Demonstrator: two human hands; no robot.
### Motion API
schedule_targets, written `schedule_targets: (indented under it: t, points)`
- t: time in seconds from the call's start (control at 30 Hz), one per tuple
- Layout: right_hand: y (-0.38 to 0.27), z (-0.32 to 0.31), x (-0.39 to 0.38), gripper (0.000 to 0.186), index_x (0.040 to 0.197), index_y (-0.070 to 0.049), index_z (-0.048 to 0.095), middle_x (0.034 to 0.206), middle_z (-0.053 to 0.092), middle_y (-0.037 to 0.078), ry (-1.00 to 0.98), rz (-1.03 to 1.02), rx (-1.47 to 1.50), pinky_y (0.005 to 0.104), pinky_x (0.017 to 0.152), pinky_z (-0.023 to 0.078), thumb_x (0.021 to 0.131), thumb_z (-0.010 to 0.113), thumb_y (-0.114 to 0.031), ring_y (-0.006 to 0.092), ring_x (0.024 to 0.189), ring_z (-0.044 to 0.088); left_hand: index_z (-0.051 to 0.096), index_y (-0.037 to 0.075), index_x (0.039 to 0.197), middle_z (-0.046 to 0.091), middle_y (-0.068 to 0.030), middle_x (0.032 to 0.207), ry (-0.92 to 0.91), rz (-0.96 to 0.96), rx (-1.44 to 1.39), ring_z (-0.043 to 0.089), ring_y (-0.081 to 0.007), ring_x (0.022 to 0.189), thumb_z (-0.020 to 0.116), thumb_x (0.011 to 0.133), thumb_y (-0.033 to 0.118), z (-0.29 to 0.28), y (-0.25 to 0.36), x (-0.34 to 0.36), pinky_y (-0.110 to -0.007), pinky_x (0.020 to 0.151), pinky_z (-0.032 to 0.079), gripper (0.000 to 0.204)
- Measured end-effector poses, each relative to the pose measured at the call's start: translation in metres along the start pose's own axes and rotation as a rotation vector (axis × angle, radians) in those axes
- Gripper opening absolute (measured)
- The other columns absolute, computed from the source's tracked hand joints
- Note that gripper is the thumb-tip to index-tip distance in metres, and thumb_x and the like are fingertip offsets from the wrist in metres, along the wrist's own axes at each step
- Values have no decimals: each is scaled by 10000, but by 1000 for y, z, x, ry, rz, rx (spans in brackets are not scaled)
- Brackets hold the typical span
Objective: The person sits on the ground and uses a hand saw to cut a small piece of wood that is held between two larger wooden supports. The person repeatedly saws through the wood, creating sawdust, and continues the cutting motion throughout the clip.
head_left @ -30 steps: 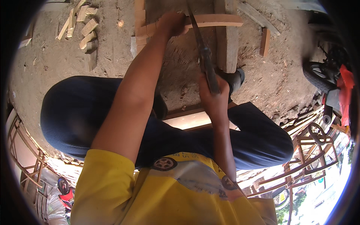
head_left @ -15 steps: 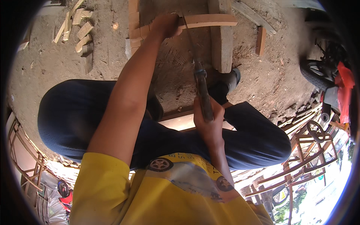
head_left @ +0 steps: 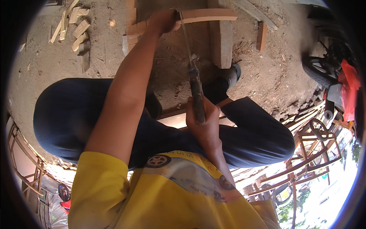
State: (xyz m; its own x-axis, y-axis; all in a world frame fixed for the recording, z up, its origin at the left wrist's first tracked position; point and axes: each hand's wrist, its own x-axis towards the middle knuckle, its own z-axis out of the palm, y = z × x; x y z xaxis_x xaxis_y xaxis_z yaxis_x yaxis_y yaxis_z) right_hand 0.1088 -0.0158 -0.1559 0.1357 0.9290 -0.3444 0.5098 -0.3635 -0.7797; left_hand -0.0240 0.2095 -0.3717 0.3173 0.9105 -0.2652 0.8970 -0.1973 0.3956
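Observation:
My left hand (head_left: 164,21) is closed around a long wooden strip (head_left: 209,15) at the top of the view, pressing it from above. The strip lies crosswise, its right part resting over a thick grey timber (head_left: 221,44). My right hand (head_left: 204,118) grips the dark handle of a handsaw (head_left: 196,93) in front of my lap. Its narrow blade (head_left: 185,42) points away from me and meets the strip just right of my left fingers. How deep the blade sits in the wood cannot be made out.
Several short wood offcuts (head_left: 81,28) lie on the dirt floor at the far left. A reddish block (head_left: 261,36) and a weathered board (head_left: 255,13) are right of the timber. A motorcycle wheel (head_left: 319,71) and red plastic (head_left: 349,89) stand farther right, above wooden frames (head_left: 312,152).
The saw handle and my right hand have shifted a little left and back toward me. My left hand stays on the strip. The whole view has moved slightly.

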Motion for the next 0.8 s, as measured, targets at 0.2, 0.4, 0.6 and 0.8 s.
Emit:
schedule_targets:
  t: [0.2,0.4,0.6,0.8]
  points:
    - [-4,31,89,164,693,35,550,573,552,197,107,-116,-199,379,555,473,794,623,-70,392,601,622,667,75,1034,691,-170,957,-13,38,-20,657,-370,928,676,757,241,-12,10,5,-463,795,534,323]
    - [11,-16,-2,157,731,40,559,576,549,204,47,-5,-9,370,532,475,821,611,-78,388,610,630,637,90,1113,686,-184,974,-35,46,41,655,-374,937,664,766,339,-9,0,9,-468,798,532,427]
    - [3,14,95,190,717,43,556,578,546,206,47,-51,-90,388,527,452,828,608,-103,359,521,589,630,70,1110,685,-185,982,-82,29,86,658,-371,935,644,766,352,-11,9,8,-469,803,536,446]
    - [10,-27,-8,155,747,49,556,562,517,160,9,-130,-22,325,510,430,859,595,-51,121,538,556,648,57,1081,686,-184,997,-32,14,30,662,-366,929,654,752,345,-18,0,1,-462,805,539,437]
